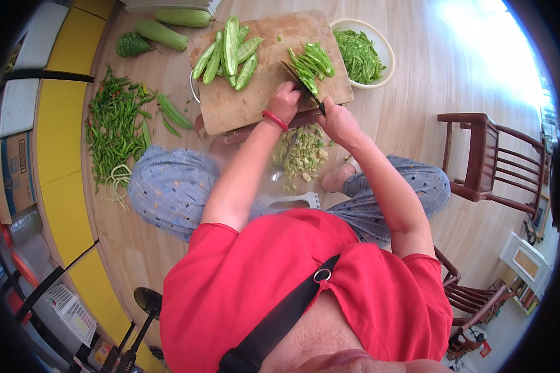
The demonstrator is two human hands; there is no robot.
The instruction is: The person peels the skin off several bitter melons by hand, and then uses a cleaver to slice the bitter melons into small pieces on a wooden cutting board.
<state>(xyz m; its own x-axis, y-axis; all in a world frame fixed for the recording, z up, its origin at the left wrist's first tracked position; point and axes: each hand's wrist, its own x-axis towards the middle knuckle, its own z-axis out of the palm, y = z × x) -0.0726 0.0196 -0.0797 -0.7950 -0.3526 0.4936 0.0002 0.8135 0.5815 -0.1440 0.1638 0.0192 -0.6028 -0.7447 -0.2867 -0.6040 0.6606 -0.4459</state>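
Note:
My right hand (340,124) grips the dark handle of a kitchen knife (303,79). Its blade slants across the right part of a wooden cutting board (230,112). Close against the blade's left side, my left hand (285,101) has its fingers curled; whatever they press on is hidden. A red bangle (275,120) circles that wrist. Just beyond the blade lie sliced green strips (314,62). Several hollowed green halves, which look like bitter melon (230,46), are heaped on the board's left side.
A pale bowl (389,65) of green strips stands right of the board. Scooped pulp (305,155) lies below it, between my legs. Left on the floor are green and red chili peppers (115,124) and whole gourds (162,34). Yellow cabinets (59,137) line the left; a wooden chair (482,158) stands right.

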